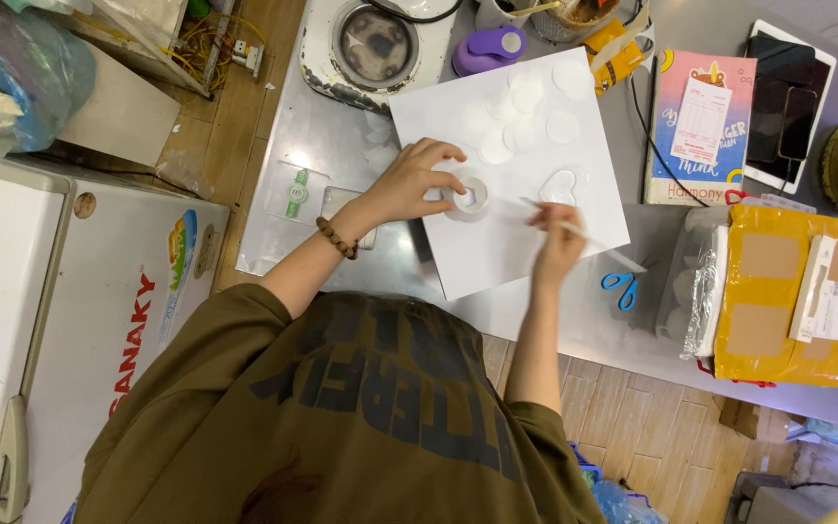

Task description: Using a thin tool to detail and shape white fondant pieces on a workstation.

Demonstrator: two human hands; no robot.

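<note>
Several round white paper discs (526, 107) already lie cut on our white sheet (506, 243) atop the grey worktop (322, 146) — left hand (409, 184) pinching a clear tape roll (466, 197), right hand (557, 243) gripping a thin stick (584, 236) — assembly seemingly just begun.

Place: a small home craft or packing workshop.
Surface: a metal counter (574, 330) over a wood-plank floor (632, 427).
Craft signs: a white paper sheet (516, 243) with cut paper circles (526, 92), a purple hole punch (489, 49), blue scissors (621, 288), a tape roll (467, 197).
Packing signs: a yellow taped parcel (797, 301) with a label.
Household signs: a white chest freezer (70, 320), a notebook (700, 126), a tablet (788, 97).
</note>
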